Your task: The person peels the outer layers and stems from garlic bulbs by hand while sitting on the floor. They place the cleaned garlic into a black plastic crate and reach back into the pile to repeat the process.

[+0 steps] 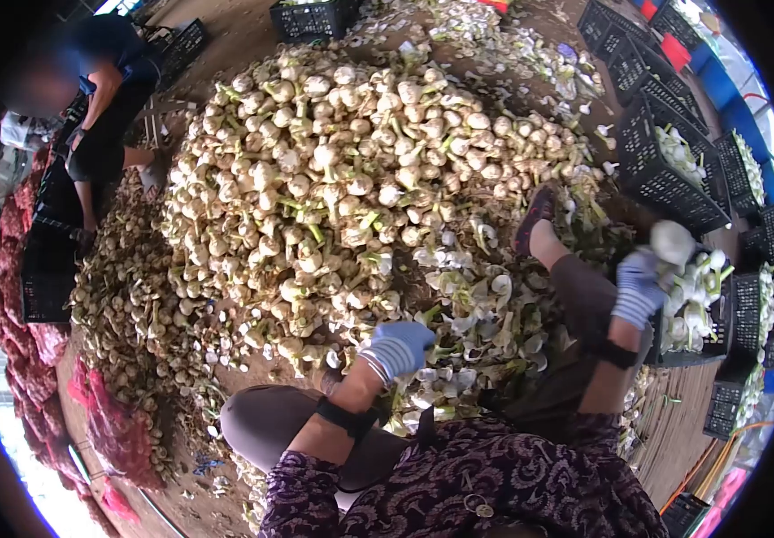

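My right hand (640, 285), in a striped blue-and-white glove, is closed on a white garlic bulb (673, 242), slightly blurred. It is at the left side of a black plastic crate (721, 334) filled with trimmed garlic with pale green stems (694, 309). Gloved the same way, my left hand (401, 349) is curled into a fist above my lap. A bit of green stem (430, 315) shows beside its fingers; I cannot tell what is inside them. Ahead lies a large heap of untrimmed garlic bulbs (324, 170), and peeled skins (499, 309) are strewn between my legs.
More black crates (665, 161) of garlic line the right side. Another person (104, 90) sits at the far left beside the heap. Red mesh sacks (118, 430) lie along the left edge. Another black crate (315, 20) stands behind the heap.
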A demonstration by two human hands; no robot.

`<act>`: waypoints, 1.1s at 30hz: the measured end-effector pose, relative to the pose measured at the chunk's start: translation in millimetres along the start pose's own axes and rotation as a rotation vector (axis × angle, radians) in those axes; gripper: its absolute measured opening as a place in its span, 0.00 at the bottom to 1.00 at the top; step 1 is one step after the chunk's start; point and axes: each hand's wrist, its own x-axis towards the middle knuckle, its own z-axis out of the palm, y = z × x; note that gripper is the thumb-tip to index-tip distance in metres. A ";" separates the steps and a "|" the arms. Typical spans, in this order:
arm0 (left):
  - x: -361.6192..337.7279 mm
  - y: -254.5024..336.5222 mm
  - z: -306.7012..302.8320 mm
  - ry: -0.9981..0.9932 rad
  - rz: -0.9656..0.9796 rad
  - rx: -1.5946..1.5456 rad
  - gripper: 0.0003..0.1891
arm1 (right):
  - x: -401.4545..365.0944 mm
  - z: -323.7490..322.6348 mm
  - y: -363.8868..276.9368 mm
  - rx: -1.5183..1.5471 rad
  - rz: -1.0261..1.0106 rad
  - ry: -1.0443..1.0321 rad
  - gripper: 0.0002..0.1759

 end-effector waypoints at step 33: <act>-31.7 -37.1 19.3 1.099 -0.113 -0.692 0.25 | -112.9 -38.4 278.4 -1.133 0.903 0.153 0.23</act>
